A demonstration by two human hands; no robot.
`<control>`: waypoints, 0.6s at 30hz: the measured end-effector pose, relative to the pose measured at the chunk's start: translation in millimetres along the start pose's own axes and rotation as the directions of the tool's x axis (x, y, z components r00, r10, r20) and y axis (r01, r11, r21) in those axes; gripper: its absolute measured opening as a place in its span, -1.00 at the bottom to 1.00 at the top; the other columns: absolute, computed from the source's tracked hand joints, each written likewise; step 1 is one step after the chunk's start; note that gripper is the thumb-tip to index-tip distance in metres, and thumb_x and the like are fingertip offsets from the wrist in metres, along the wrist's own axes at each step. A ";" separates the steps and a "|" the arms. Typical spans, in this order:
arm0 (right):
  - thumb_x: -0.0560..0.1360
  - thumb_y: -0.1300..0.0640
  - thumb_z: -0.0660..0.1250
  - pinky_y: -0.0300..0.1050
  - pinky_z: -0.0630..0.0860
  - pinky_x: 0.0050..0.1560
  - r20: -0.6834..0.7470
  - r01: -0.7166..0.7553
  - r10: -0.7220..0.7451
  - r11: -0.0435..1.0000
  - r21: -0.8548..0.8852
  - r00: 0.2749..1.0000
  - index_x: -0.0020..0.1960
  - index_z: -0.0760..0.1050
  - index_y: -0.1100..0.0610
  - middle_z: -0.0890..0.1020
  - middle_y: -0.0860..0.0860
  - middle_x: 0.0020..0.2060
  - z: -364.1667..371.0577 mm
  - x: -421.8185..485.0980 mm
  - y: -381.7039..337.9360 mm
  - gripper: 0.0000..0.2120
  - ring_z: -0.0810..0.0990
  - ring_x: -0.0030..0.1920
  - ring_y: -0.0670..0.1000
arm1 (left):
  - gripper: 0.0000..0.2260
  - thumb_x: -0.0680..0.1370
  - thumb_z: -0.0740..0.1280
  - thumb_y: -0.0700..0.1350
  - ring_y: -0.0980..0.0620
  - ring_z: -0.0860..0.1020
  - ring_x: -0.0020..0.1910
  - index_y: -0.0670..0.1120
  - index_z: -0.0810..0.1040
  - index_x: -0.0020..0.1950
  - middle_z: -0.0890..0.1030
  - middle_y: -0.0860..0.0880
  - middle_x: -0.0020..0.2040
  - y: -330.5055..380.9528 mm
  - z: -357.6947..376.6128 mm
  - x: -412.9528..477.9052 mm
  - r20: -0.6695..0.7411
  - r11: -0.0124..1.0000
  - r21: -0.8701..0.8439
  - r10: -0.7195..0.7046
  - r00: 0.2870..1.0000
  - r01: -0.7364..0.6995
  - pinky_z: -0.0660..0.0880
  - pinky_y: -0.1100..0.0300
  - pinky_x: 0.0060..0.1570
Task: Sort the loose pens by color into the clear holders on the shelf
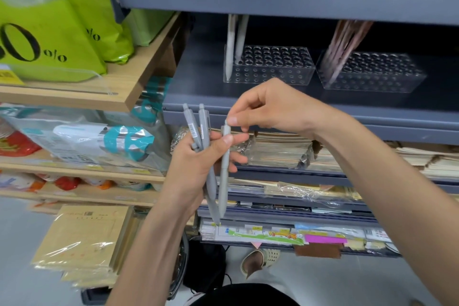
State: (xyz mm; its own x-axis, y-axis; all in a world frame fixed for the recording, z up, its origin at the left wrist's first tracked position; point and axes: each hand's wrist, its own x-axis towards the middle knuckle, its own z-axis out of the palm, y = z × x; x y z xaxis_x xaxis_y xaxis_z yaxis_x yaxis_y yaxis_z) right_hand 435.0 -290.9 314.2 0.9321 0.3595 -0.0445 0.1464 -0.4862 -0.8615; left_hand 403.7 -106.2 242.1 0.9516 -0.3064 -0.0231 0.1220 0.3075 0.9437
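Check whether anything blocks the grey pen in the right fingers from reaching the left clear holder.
Nothing visible does. Open space lies between the grey pen, pinched by the right hand, and the left clear holder. Two pale pens stand only at its left end; the other holes are free.

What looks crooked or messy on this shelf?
The pink pens in the right clear holder lean hard to the right instead of standing straight. The two white pens in the left clear holder tilt a little too. Nothing looks spilled or broken.
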 end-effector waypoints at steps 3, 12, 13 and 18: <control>0.45 0.12 0.48 -0.38 0.25 -0.51 0.008 -0.052 0.051 0.993 0.110 0.999 -0.15 0.68 0.13 0.58 -0.04 -0.42 -0.6 -0.6 4.2 -0.92 0.38 -0.51 -0.19 | -0.73 0.47 0.40 -0.09 -0.08 0.71 -0.26 -0.28 0.51 0.00 0.73 -0.18 -0.02 -0.6 2.8 1.2 0.023 1.000 0.003 0.005 1.000 -0.005 0.60 0.21 -0.32; 0.50 0.20 0.37 -0.25 0.16 -0.54 -0.345 0.027 0.160 0.877 0.479 0.925 -0.15 0.57 0.18 0.57 0.01 -0.36 -20.8 1.9 16.2 -0.93 0.32 -0.52 -0.06 | -0.56 0.53 0.35 -0.10 -0.04 0.64 -0.37 -0.51 0.44 0.09 0.72 -0.22 -0.07 -10.5 6.7 2.0 0.052 0.999 -0.010 -0.039 0.998 0.039 0.55 0.22 -0.41; 0.51 0.20 0.37 -0.23 0.23 -0.55 -0.341 0.034 0.162 0.863 0.503 0.926 -0.12 0.57 0.20 0.58 0.05 -0.32 -19.6 1.3 18.1 -0.94 0.37 -0.51 -0.03 | -0.58 0.53 0.36 -0.11 -0.02 0.60 -0.40 -0.51 0.46 0.06 0.72 -0.21 -0.10 -11.1 7.1 3.1 0.035 1.000 -0.014 -0.025 0.999 0.026 0.51 0.23 -0.44; 0.51 0.19 0.42 -0.19 0.56 -0.35 -0.215 -0.004 0.107 0.902 0.432 0.971 -0.05 0.60 0.30 0.66 0.11 -0.27 -5.2 -2.7 23.1 -0.85 0.58 -0.37 0.01 | -0.84 0.50 0.39 -0.09 0.00 0.52 -0.44 -0.15 0.65 -0.21 0.71 -0.25 -0.07 -8.7 11.4 7.4 -0.020 1.000 -0.022 0.023 1.000 -0.023 0.43 0.23 -0.49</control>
State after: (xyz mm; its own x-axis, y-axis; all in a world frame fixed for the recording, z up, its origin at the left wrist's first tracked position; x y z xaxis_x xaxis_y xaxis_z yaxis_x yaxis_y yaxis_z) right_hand 437.6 -307.3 297.0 0.9917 0.1257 -0.0268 -0.0147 -0.0961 -0.9953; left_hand 406.5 -121.5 237.5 0.9597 -0.2809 -0.0084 0.1059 0.3338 0.9367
